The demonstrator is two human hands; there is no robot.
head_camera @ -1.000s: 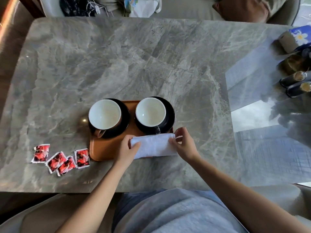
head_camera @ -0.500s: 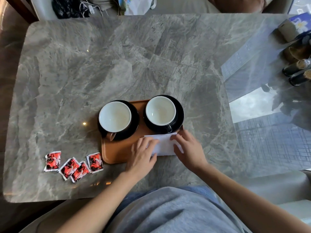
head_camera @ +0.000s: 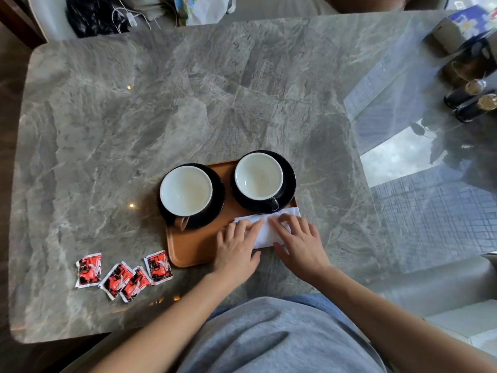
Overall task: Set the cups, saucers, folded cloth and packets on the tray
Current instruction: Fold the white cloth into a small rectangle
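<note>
Cloth (head_camera: 265,229), white and folded, now lies flat on the near right corner of the brown tray (head_camera: 193,244), just in front of the right-hand saucer (head_camera: 289,184); a second ago it was pinched by its ends between the two hands and held just over that corner. Both hands are now spread, fingers flat: the left hand (head_camera: 236,247) presses the cloth's left end, the right hand (head_camera: 300,243) its right end, neither gripping anything. The two white cups (head_camera: 185,191) (both empty) sit on black saucers across the tray's far half, handles toward the person. So cups, saucers and cloth look placed. Four red packets (head_camera: 122,273) lie on the marble table (head_camera: 134,103) just left of the tray, the nearest almost touching its corner. My judgement: only the packets remain, and the bare strip of tray left of the cloth has room for them.
</note>
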